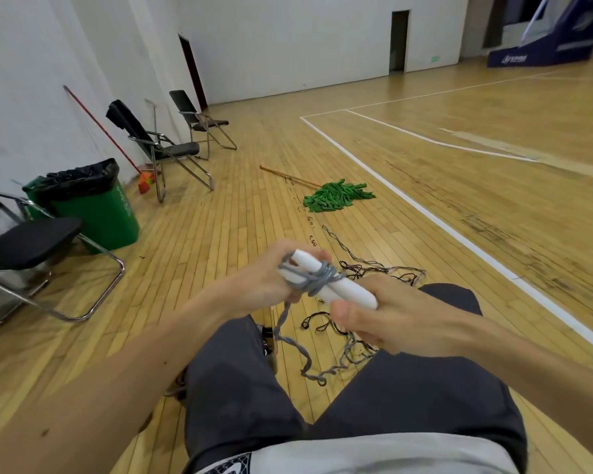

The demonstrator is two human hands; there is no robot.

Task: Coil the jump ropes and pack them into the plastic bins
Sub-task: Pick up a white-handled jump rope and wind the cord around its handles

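I sit above a wooden gym floor. Two white jump rope handles (pixel 343 285) lie side by side between my hands. A grey rope (pixel 317 277) is wound several turns around their middle. My left hand (pixel 264 278) grips the far ends of the handles and the rope beside the wraps. My right hand (pixel 384 316) holds the near ends, thumb on top. The loose grey tail (pixel 293 343) hangs down to the floor between my knees. A tangle of thin dark ropes (pixel 363 268) lies on the floor just beyond my hands. No plastic bin is in view.
A green mop (pixel 336 196) with a wooden pole lies on the floor ahead. A green trash bin (pixel 93 203) with a black liner stands at the left wall. Folding chairs (pixel 165 148) and a red broom (pixel 144 181) are along that wall, one chair (pixel 31 241) close at my left.
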